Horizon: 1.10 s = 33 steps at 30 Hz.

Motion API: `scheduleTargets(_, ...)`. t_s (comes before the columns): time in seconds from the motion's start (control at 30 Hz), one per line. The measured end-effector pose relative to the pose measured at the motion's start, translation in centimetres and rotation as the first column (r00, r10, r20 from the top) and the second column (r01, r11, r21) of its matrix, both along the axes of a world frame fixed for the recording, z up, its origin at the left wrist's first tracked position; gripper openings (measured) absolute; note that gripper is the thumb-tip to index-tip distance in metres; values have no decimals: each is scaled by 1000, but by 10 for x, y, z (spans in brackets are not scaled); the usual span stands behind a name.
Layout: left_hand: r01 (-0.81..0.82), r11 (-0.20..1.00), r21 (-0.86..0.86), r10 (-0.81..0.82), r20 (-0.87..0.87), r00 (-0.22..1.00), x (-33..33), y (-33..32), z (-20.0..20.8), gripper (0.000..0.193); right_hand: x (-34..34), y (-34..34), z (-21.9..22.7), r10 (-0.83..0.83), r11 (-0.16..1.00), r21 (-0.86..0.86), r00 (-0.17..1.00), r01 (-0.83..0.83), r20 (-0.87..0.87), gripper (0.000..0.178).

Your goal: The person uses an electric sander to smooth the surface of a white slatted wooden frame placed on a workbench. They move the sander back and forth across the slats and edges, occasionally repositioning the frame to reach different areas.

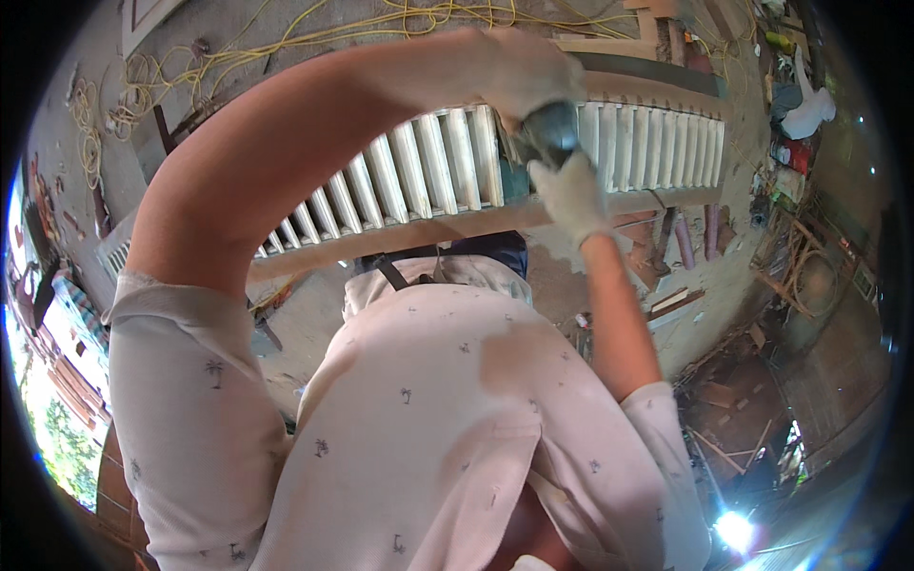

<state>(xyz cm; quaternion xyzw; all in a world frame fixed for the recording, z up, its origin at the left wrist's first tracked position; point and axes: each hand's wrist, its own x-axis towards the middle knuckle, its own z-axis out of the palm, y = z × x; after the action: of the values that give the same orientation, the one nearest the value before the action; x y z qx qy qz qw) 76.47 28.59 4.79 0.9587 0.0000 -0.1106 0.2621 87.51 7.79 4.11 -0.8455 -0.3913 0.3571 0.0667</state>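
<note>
While a pale printed shirt [419, 400] fills the lower middle, the right hand [574, 198] and left hand [533, 76], both gloved, meet on a dark tool [552, 128] at the upper centre.

The right hand is closed on the tool's lower side, the left wrapped over its upper end; blur hides the exact fingering. Beneath it, a slatted panel [436, 167] spans the upper middle; beyond, yellow cords [438, 13] trail along the top edge.

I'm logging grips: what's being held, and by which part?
A dark, rounded tool: left hand around its far side, right hand at its near side; blur hides the exact grip.
</note>
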Motion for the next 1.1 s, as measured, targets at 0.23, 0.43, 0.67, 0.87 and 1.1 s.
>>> scheduleTargets(0.23, -10, 996, -90, 14, 45, 999, -3, -50, -6, 82, -12, -61, -17, 39, 999, -34, 981, -33, 190, 48)
scheduleTargets(0.43, -175, 984, 20, 175, -14, 984, 3, -1, 11, 89, -5, 4, -12, 16, 990, 135, 991, -33, 131, 51)
scheduleTargets(0.67, -504, 725, -469, 542, -62, 838, -12, -111, -31, 72, -37, -74, 11, -79, 951, 303, 996, 60, 51, 84)
scheduleTargets(0.87, -643, 643, -415, 686, -61, 725, -3, -123, -39, 53, -42, -62, -2, -112, 887, 448, 994, 108, -18, 86)
scheduleTargets(1.1, -771, 505, -389, 838, 5, 546, -5, -90, -45, 52, -29, -19, 6, -13, 911, 410, 996, 48, -88, 73)
